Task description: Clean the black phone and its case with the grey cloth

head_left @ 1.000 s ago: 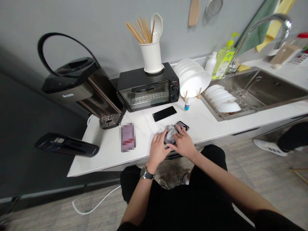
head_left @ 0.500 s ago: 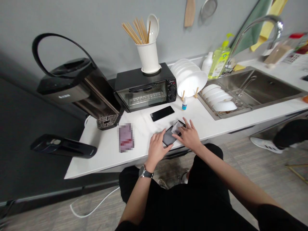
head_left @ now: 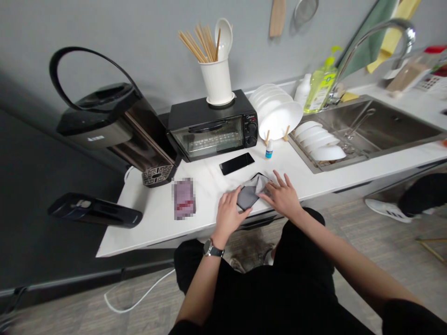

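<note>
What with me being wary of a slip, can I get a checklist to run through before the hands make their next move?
1. Left hand at the grey phone: ok, touching its edge.
2. Right hand at the cloth: ok, touching; whether its fingers pinch firmly, cannot tell.
3. Grey phone well back from the front of the counter: not ok, lying close to it.
4. Black phone apart from both hands: ok.
5. Small bottle upright: ok.

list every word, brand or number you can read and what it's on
"Midea" on the black oven
Oven dials: markings too small to read
Tall dark machine: logo too blurred to read
Soap bottle: label too blurred to read
Small bottle: label too small to read
Pixelated patch: nothing readable
Phone under the cloth: any marks too small to read
</note>
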Action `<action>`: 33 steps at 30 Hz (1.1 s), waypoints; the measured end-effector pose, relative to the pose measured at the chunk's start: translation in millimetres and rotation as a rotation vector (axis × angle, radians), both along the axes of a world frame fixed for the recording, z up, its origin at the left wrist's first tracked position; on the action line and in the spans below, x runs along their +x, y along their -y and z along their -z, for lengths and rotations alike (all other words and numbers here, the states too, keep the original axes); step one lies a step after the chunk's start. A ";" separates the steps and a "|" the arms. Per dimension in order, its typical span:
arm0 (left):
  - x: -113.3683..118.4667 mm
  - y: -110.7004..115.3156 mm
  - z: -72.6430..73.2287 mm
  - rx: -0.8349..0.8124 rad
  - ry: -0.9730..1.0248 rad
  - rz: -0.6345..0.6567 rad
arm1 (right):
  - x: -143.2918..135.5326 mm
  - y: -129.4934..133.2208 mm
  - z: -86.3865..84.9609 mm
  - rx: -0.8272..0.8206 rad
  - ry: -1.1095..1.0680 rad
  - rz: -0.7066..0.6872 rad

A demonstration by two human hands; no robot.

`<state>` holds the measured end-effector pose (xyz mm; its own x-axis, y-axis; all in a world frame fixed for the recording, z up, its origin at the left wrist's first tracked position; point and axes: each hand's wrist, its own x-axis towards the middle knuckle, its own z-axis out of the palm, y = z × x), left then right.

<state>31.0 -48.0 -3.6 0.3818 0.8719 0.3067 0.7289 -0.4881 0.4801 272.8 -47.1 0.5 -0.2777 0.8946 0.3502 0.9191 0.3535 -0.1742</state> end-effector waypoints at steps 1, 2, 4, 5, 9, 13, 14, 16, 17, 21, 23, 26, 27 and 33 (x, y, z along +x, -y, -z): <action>-0.2 -0.4 -0.3 0.000 -0.002 0.004 | -2.3 -6.1 0.4 0.012 0.006 0.021; -0.6 -0.7 -0.5 -0.003 -0.004 0.007 | -8.4 -10.0 0.8 0.016 0.006 0.021; -1.8 -1.2 0.0 -0.012 -0.002 0.010 | -29.5 -9.8 1.7 0.011 -0.011 -0.026; -2.6 -1.5 0.7 -0.020 -0.001 0.014 | -42.2 -5.8 2.2 0.005 -0.028 -0.068; -5.1 -2.6 5.4 -0.042 -0.016 -0.004 | -76.4 24.2 3.3 -0.057 -0.123 -0.289; -3.5 -0.6 5.3 -0.046 -0.004 -0.046 | -53.4 38.3 3.9 -0.102 -0.133 -0.280; -2.7 0.0 4.2 -0.041 0.001 -0.046 | -41.5 36.0 4.2 -0.098 -0.116 -0.245; -1.0 0.6 1.8 -0.023 0.000 -0.035 | -17.9 25.3 4.8 -0.073 -0.067 -0.159; -0.3 0.6 0.8 -0.013 -0.004 -0.029 | -8.5 17.9 5.2 -0.055 -0.042 -0.112; 0.1 -1.2 -0.5 0.007 -0.007 -0.018 | -3.4 -8.8 7.0 -0.004 -0.008 0.013; -1.3 -2.1 0.3 0.005 -0.004 -0.016 | -20.9 -10.8 8.0 -0.004 -0.035 -0.025; -4.1 -2.8 2.7 -0.020 -0.001 0.006 | -55.0 5.6 7.9 -0.034 -0.089 -0.182; -4.8 -2.7 3.6 -0.030 -0.001 0.008 | -63.5 14.4 7.3 -0.049 -0.106 -0.241; -2.6 0.9 3.7 -0.041 0.023 -0.039 | -40.5 39.3 4.7 -0.085 -0.095 -0.276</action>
<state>28.4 -48.9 -7.3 0.3409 0.8979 0.2785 0.7352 -0.4392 0.5163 232.3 -86.4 -4.1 -0.4837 0.8173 0.3130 0.7688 0.5677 -0.2943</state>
